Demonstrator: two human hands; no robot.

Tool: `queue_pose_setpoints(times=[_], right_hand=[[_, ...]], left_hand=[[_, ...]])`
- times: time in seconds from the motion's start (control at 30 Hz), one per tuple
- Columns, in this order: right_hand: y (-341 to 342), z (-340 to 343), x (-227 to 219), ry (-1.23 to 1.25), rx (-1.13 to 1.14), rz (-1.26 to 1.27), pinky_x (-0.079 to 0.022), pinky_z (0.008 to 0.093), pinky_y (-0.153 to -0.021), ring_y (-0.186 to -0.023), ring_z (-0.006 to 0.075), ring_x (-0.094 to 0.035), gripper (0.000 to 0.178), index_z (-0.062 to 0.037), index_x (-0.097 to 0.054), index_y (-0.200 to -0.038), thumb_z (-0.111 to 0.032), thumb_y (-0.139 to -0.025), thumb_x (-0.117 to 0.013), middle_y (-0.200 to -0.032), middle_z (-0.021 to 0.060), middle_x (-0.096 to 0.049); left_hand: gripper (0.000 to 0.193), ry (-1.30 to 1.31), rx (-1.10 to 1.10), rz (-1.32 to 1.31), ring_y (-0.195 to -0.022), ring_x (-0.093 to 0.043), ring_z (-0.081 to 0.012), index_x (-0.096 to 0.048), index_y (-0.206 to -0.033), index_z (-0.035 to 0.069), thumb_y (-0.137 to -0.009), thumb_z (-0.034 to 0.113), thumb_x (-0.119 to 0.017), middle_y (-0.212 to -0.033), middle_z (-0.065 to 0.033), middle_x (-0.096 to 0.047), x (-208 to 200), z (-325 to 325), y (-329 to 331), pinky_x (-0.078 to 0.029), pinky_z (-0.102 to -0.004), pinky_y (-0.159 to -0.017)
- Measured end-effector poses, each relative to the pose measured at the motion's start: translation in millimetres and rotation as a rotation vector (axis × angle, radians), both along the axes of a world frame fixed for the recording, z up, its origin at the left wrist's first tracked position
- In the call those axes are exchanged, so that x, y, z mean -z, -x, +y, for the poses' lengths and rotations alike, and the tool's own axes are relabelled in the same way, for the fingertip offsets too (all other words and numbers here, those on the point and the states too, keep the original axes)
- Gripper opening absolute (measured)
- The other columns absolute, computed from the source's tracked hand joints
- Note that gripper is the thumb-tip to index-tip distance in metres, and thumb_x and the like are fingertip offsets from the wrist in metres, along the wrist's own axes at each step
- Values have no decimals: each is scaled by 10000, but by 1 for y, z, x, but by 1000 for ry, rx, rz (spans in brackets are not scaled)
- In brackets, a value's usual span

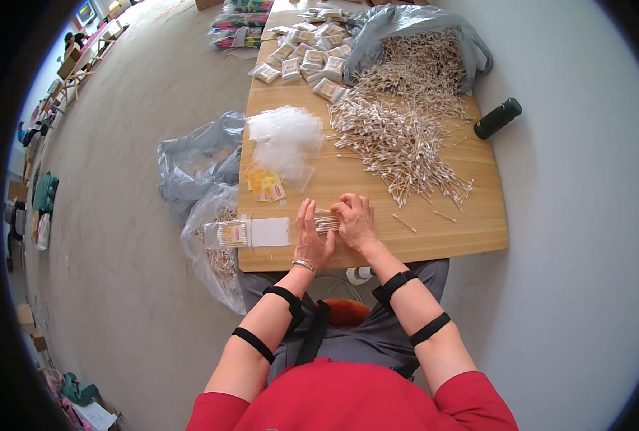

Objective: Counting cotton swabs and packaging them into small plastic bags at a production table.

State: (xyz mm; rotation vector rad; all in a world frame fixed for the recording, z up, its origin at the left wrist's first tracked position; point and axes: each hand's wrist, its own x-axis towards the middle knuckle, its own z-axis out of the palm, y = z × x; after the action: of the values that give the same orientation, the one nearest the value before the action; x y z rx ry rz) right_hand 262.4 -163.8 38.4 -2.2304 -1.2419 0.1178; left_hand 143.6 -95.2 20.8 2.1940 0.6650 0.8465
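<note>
A small row of cotton swabs [327,223] lies sideways on the table between my two hands, near the front edge. My left hand [311,235] has its fingers stretched out straight, their inner side against the swabs' left ends, with the thumb spread below. At the right ends, my right hand [355,221] has bent fingers closed on the swabs; its fingertips are partly hidden. Left of my left hand lies a white card [270,232], beside a clear packet of swabs [231,233] with a yellow and red label. Yellow printed cards [265,185] lie just beyond.
Loose swabs [398,136] spill from a grey plastic bag [482,54]. Clear empty sachets [287,140] and filled packets [312,59] lie farther left. A dark green bottle [497,118] stands by the wall. A clear bag of swabs [219,267] rests beside the table's left edge [242,154].
</note>
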Motion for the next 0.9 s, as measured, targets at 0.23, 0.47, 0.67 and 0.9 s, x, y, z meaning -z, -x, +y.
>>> queue_pose_setpoints(times=[0.23, 0.47, 0.67, 0.9], right_hand=[[17, -20, 15, -166, 153, 82, -270, 468, -1050, -1257, 346, -343, 510, -32, -424, -1312, -161, -837, -557, -1351, 175, -380], [28, -8, 14, 316, -169, -241, -68, 454, -1144, -1419, 313, -74, 870, 35, -151, -1433, -473, -840, -534, -1516, 190, -119], [48, -21, 13, 384, -202, -262, -49, 455, -1146, -1414, 339, -65, 923, 51, -170, -1424, -541, -815, -532, -1503, 236, -111], [35, -14, 6, 438, -207, -324, -28, 463, -1144, -1409, 373, -39, 927, 51, -174, -1423, -557, -819, -529, -1502, 255, -86]], left_hand=[[610, 88, -59, -103, -1256, -400, -370, -353, -1332, -27, -748, -18, -531, -1347, -215, -395, 10, 7, 0, -314, -393, -1063], [490, 435, -144, -405, -1240, -442, -285, -414, -1294, -41, -804, -64, -437, -1296, -196, -453, 21, 10, -6, -367, -352, -1043], [450, 502, -164, -442, -1229, -456, -264, -431, -1272, -58, -824, -81, -391, -1291, -181, -457, 31, 16, -2, -381, -331, -1039], [403, 453, -164, -399, -1177, -497, -242, -469, -1238, -54, -842, -71, -398, -1248, -176, -500, 20, 11, -6, -410, -314, -1005]])
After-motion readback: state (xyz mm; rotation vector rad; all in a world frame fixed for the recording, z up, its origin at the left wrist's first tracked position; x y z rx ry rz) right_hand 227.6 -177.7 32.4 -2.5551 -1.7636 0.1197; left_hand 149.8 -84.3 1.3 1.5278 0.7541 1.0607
